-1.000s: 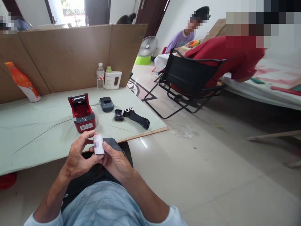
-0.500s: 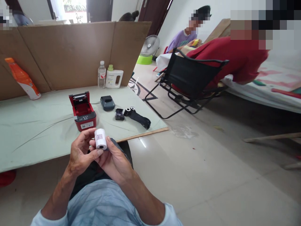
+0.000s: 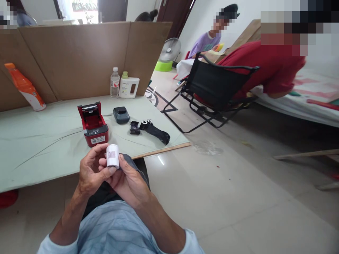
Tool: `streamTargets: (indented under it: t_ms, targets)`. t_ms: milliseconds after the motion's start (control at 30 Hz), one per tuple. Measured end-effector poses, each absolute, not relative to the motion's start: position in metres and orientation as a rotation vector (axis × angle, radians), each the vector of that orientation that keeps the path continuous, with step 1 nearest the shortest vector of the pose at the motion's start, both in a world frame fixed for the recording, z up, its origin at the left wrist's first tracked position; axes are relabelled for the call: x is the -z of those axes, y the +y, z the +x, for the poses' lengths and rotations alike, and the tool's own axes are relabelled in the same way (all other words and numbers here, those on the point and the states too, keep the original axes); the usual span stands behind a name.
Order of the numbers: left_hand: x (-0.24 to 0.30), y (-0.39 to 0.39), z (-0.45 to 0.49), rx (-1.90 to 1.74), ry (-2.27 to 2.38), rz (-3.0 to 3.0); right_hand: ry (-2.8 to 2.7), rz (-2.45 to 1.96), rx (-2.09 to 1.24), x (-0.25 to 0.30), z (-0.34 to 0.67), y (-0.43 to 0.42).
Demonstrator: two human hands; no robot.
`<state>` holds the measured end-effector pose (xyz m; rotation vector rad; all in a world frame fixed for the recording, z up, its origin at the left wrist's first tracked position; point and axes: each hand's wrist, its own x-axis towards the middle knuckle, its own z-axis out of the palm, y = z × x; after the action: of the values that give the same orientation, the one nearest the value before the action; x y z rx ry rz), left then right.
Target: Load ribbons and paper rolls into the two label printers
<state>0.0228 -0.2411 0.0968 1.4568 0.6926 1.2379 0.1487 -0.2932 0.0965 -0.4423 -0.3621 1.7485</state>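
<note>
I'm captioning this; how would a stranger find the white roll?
Down from the cardboard panel, past the red device, the left hand and right hand hold the white roll. Its side is white with a purplish patch, unlike the black rolls.

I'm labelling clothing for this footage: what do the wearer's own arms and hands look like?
The left hand and right hand are bare, with no glove, ring or watch in sight. The light blue left sleeve and right sleeve stop well short of the wrists, matching the shirt, which has faint darker lines.
</note>
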Motion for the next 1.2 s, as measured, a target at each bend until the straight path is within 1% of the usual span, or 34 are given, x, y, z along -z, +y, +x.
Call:
streamTargets:
  t_ms: [167,367,533,733,1033,1200]
  targets:
    - [-0.103,-0.241,0.020,-1.205,0.663,1.550,-0.402,-0.448,-1.742,-0.096,0.151,-0.297]
    - [-0.113,-0.234,0.012,-1.185,0.576,1.813,-0.468,-0.502,-1.732,-0.099,0.156,-0.302]
    - [-0.131,-0.230,0.006,-1.105,0.548,2.119,-0.500,-0.539,-1.728,-0.105,0.160,-0.308]
    - [-0.155,-0.231,0.008,-0.993,0.525,2.352,-0.515,-0.593,-1.716,-0.098,0.163,-0.314]
    - [-0.169,-0.228,0.012,-0.793,0.500,2.541,-0.487,-0.573,-1.730,-0.098,0.163,-0.315]
    - [-0.169,-0.224,0.013,-0.716,0.470,2.574,-0.474,-0.611,-1.716,-0.087,0.161,-0.311]
